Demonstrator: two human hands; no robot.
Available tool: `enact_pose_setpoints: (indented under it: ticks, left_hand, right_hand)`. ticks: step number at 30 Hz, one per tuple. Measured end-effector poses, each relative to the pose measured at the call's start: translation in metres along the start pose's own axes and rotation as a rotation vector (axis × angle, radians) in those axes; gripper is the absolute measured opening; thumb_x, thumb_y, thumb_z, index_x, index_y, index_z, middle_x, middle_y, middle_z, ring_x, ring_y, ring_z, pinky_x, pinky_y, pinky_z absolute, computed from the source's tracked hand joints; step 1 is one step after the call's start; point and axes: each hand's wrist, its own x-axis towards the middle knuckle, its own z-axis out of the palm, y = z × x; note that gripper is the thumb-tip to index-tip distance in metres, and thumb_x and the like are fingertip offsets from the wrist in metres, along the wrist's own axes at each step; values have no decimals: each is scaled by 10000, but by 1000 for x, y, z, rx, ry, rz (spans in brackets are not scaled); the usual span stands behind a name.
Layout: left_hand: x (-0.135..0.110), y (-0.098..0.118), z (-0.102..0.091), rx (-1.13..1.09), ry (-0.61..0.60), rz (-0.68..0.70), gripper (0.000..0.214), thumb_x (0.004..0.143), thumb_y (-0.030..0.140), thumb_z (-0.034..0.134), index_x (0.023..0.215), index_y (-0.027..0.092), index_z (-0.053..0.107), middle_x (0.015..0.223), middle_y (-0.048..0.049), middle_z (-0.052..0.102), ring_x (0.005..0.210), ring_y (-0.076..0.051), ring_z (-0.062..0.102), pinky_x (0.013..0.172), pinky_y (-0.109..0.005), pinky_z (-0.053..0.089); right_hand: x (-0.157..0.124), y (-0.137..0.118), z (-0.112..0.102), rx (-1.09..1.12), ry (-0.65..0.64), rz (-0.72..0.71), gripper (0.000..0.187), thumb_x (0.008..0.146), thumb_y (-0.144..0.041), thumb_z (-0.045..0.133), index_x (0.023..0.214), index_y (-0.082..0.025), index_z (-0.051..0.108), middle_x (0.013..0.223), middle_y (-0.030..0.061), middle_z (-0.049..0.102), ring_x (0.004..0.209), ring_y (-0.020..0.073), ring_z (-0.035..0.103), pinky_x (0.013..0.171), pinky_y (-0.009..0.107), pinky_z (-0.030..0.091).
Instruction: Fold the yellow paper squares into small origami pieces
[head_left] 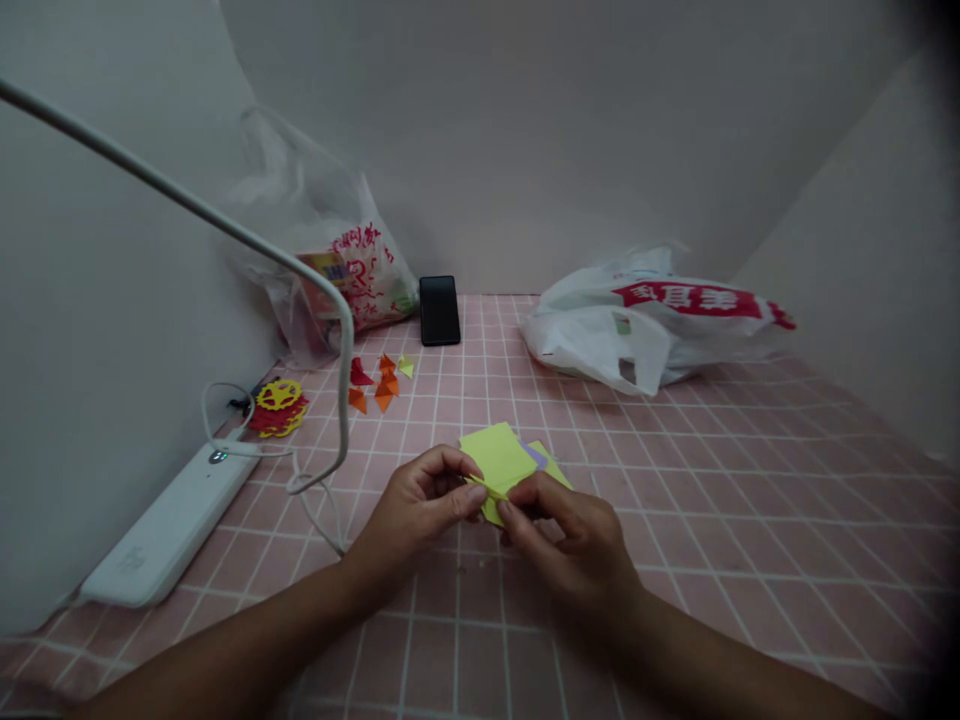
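Between the fingertips of both hands is a small piece of yellow paper [496,491], apparently with a fold in it. My left hand [429,500] pinches its left side between thumb and forefinger. From the right, my right hand [574,525] pinches the same piece with thumb and bent forefinger. Just beyond the fingers lie yellow paper squares [498,452], with a purple paper sheet [535,454] showing at their right edge. Where the held piece ends and the squares begin is hard to make out.
Small folded paper pieces [385,388] in red, orange and yellow lie ahead left. A black phone [439,311] leans at the back. Plastic bags stand at back left [367,270] and back right [600,330]. A white power strip [172,525], yellow-red cutouts [279,400] and a bent cable [346,380] occupy the left.
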Motion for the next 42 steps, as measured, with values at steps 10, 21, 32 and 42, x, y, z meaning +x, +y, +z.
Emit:
enact_pose_setpoints:
  ticks: [10,21,32,42]
  left_hand:
    - [1,3,1,-10,-30,-8,185,733,268,747,781,156,608,766,20,590,681,-105,570,655,-242,478]
    - [0,3,-1,-11,-35,22,146,746,247,743,767,140,646,760,12,588,700,-106,560,673,-231,468]
    - [1,3,-3,48,-80,32,102,779,237,702,788,149,651,762,12,581,698,-110,540,677,-236,432]
    - [3,1,-8,83,-22,47,133,835,281,663,811,155,698,761,6,587,721,-115,546,715,-240,433]
  right_hand:
    - [-3,3,1,-49,8,-51,173,890,-164,549,725,-198,583,605,1,618,519,136,567,517,271,402]
    - [-2,2,0,-51,-2,-98,187,885,-151,539,705,-180,580,591,-3,595,511,121,539,518,258,384]
    - [1,1,-2,62,-48,11,190,895,-192,535,715,-167,591,581,-5,601,516,122,560,512,238,399]
    - [1,3,3,423,-92,347,221,882,-303,587,695,-186,568,564,-5,634,517,131,592,520,240,434]
